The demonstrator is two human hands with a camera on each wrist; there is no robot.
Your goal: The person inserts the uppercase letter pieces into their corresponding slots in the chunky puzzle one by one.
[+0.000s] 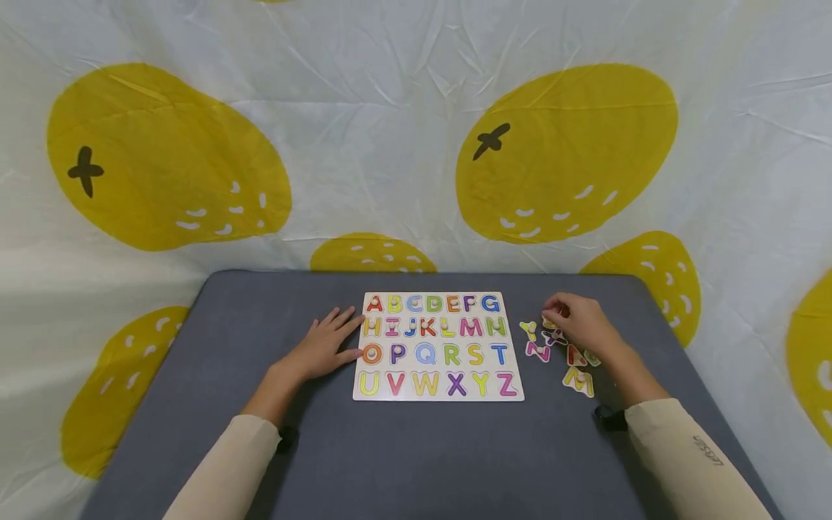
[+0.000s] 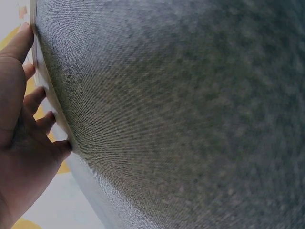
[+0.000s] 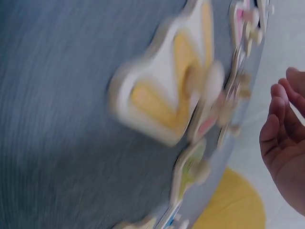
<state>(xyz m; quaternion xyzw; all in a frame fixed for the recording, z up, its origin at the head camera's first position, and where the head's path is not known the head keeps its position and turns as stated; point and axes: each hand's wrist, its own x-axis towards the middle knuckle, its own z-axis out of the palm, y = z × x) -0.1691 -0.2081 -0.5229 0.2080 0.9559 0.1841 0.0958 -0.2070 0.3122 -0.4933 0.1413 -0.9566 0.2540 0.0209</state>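
A white alphabet puzzle board (image 1: 438, 360) with coloured letters A to Z lies on the table. My left hand (image 1: 321, 345) lies flat at its left side, fingers spread and fingertips at the edge; the left wrist view shows these fingers (image 2: 33, 100) along the board's rim. Over a cluster of loose letter pieces at the right, my right hand (image 1: 581, 321) hovers with fingers loosely bent. No piece shows between the fingers in the right wrist view. Near this hand lie a yellow Y piece (image 1: 528, 331), a pink piece (image 1: 537, 352), a red piece (image 1: 575, 356) and a yellow zigzag piece (image 3: 152, 81) with a knob.
A dark grey cloth covers the table (image 1: 429, 455). Behind it hangs a white curtain (image 1: 377, 144) with large yellow fruit shapes. A green piece (image 1: 592, 358) lies partly behind the right wrist. Small knobs stand up from the loose pieces.
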